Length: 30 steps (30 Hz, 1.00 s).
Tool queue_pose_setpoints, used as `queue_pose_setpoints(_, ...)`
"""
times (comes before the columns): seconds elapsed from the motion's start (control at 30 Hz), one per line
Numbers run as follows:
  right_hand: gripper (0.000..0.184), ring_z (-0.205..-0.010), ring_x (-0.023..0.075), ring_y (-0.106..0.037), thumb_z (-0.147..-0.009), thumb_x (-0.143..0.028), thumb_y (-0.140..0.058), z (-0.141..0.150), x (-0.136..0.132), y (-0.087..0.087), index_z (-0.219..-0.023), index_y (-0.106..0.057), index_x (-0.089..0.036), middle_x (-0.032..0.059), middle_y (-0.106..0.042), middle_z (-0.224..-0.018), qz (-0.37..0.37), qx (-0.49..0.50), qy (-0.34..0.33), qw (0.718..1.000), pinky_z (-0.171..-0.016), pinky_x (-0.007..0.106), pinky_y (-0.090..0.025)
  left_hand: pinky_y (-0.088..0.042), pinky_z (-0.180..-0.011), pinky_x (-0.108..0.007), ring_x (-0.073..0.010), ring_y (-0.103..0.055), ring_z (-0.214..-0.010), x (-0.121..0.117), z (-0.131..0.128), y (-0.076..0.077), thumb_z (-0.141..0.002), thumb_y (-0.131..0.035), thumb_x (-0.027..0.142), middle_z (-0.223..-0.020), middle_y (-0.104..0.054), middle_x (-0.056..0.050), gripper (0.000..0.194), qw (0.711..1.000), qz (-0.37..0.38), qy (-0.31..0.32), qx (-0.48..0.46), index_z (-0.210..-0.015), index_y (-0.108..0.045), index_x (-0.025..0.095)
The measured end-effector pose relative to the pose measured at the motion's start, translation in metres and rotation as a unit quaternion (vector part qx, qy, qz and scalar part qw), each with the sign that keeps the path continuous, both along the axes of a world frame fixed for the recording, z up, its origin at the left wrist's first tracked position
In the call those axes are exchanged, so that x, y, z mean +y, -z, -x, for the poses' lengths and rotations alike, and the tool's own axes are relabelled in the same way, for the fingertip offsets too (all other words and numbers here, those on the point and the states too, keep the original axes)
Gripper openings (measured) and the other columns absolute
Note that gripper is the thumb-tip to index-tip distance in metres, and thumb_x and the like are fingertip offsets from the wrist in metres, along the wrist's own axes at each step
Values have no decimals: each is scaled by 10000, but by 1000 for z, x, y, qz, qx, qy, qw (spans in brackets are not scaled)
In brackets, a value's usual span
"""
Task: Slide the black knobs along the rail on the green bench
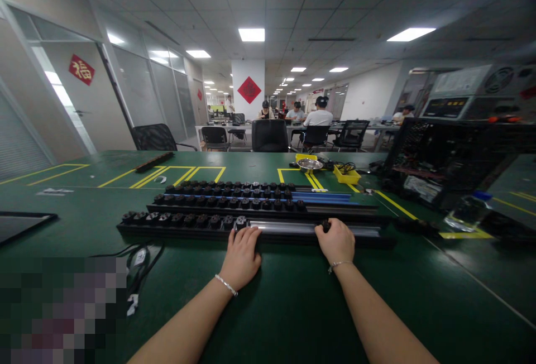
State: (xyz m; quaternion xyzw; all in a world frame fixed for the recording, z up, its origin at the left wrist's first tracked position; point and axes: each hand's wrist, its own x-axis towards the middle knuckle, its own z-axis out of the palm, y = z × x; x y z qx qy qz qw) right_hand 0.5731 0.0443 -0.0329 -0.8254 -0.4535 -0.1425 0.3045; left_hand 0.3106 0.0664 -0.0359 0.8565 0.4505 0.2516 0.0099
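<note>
A long black rail (167, 234) lies across the green table in front of me. Along its left part stands a row of small black round pieces (189, 220) with notched tops; its right part shows a bare shiny channel (285, 226). My left hand (242, 258) rests on the rail's front edge, fingers stretched out, beside the last piece (240, 222) of the row. Farther right, my right hand (337, 242) pinches a similar black round piece (325, 224) over the channel. The fingers partly hide that piece.
Behind are more loaded rails (243, 203), one with a blue strip (322, 198). Toward the back stand a metal bowl (310, 164) and a yellow bin (347, 175). An open computer case (422, 157) is at right. Black cables (144, 266) lie at left. Several people sit beyond.
</note>
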Motion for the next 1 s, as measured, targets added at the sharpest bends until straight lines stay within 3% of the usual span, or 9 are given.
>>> queue_pose_setpoints(1.0, 266, -853, 227, -545, -751, -331, -473, -6, -3, -4, -899, -576, -136, 104, -616, -863, 24, 5, 25, 999, -758, 315, -360, -144, -1110, -490, -219, -383, -1235, -1, 0, -1, -699, -497, 140, -1307, -501, -46, 568, 1000, -5, 0, 8, -1257, -436, 225)
